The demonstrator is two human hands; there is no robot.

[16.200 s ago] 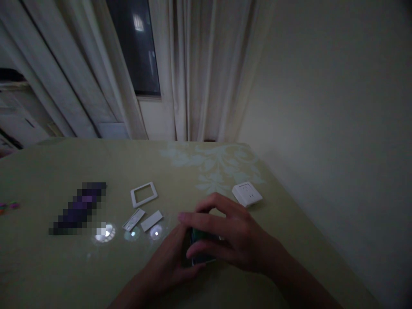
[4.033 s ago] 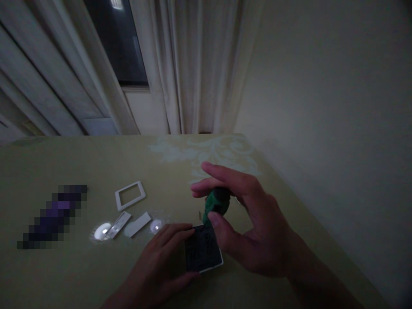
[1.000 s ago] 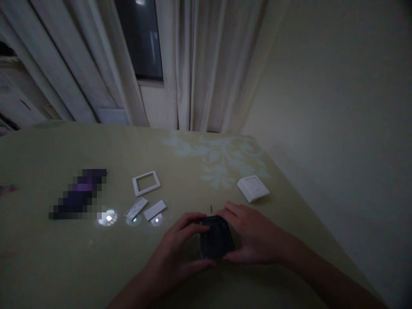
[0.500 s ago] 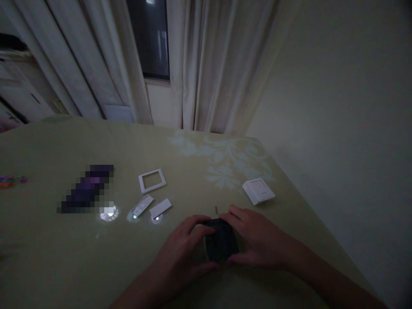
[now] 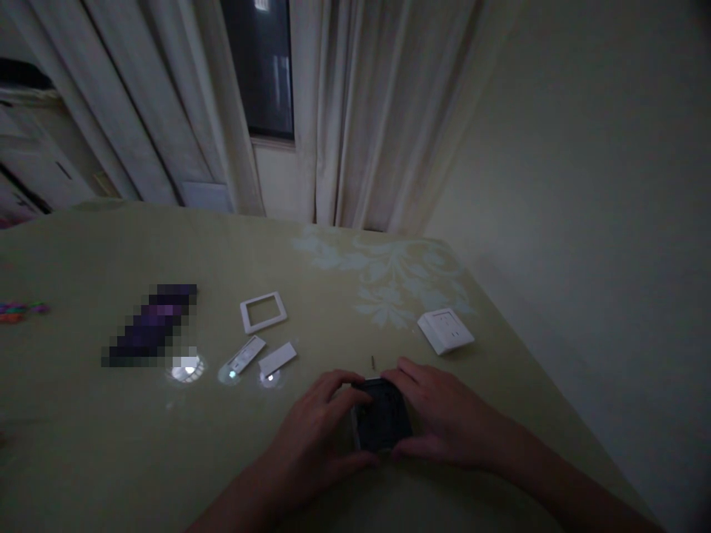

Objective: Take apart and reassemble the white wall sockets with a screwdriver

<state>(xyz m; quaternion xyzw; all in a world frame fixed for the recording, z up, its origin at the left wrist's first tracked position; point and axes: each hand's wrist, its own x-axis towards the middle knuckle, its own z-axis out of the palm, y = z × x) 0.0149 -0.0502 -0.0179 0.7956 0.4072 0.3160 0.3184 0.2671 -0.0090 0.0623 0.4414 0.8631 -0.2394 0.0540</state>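
Observation:
Between my two hands is a dark, squarish box-like piece (image 5: 383, 418), low over or on the table near its front; the dim light hides its details. My left hand (image 5: 322, 422) grips its left side, thumb at the near edge and fingers at the far edge, one finger lying over the top. My right hand (image 5: 438, 414) closes on the right side, fingertips at the far corner and thumb at the near corner. Just beyond the piece lies a small screw (image 5: 373, 362). Farther right sits a stack of white socket plates (image 5: 447, 329).
Left of my hands lie a white rectangular frame (image 5: 264, 330), a narrow white socket insert (image 5: 246, 355) and a plain white strip (image 5: 278, 360). A blurred-out dark object (image 5: 147, 329) rests farther left, with small colourful items (image 5: 19, 311) beyond. A wall (image 5: 600, 244) borders the table's right side.
Almost nothing differs. Both hands keep their grip on the dark piece, with only a very slight shift of the fingers and the view.

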